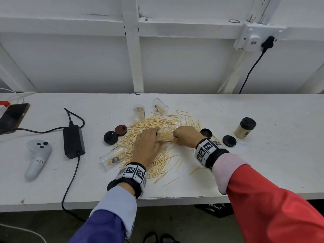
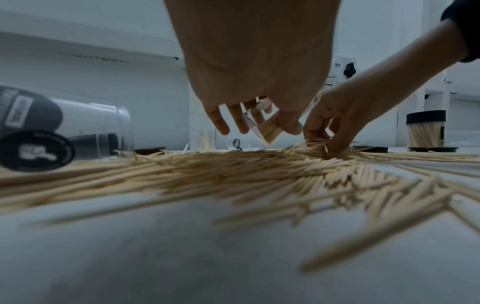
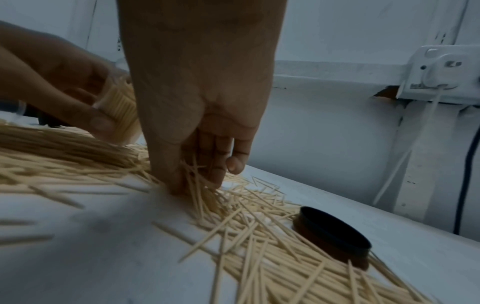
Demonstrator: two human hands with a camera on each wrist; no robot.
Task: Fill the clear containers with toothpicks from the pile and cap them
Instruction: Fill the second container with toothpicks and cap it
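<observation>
A loose pile of toothpicks (image 1: 154, 127) (image 2: 233, 174) (image 3: 246, 216) covers the middle of the white table (image 1: 263, 163). My left hand (image 1: 157, 137) (image 2: 249, 121) grips a clear container (image 1: 166, 135) (image 2: 267, 127) (image 3: 120, 111), tipped on its side and partly filled with toothpicks. My right hand (image 1: 176, 137) (image 3: 197, 179) is at the container's mouth, its fingers curled into the pile and pinching a bunch of toothpicks. One clear container (image 1: 138, 112) stands upright behind the pile. Two more lie on their sides (image 1: 160, 106) (image 1: 112, 156). Loose caps lie around the pile (image 1: 110, 137) (image 1: 121, 130) (image 1: 206, 133) (image 1: 229, 140).
A filled, capped container (image 1: 245, 128) stands at the right. A power adapter (image 1: 73, 141) with its cables, a white controller (image 1: 37, 158) and a phone (image 1: 12, 118) lie at the left. A white wall with a socket (image 1: 254, 39) backs the table.
</observation>
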